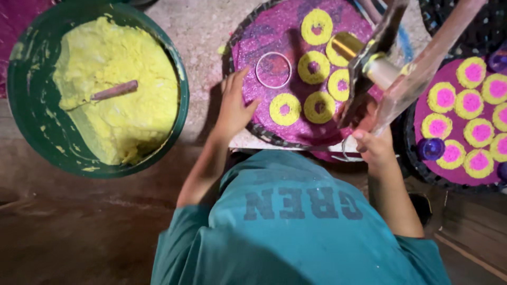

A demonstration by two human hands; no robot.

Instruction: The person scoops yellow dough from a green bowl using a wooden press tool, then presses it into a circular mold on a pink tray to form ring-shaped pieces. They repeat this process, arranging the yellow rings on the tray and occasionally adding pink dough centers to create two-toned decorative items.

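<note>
at left of frame, a green tub (21,95) of yellow dough with a stick (113,91). centre, left hand (235,108), fingers spread, rests on a magenta tray's (274,31) edge just beside a metal ring (273,69) and yellow dough rings (313,67). at right, right hand (374,145) grips a metal press (369,58); another filled tray (422,113) at the right edge.

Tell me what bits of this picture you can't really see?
All in the head view:
- Right hand: its fingers are hidden behind the press, so the grip is unclear.
- Second tray: cut off by the right edge.
- Stick in the tub: its tip is buried in yellow dough.
- Press top: blurred, cut off by the top edge.
- Left hand on the tray: palm hidden.
</note>
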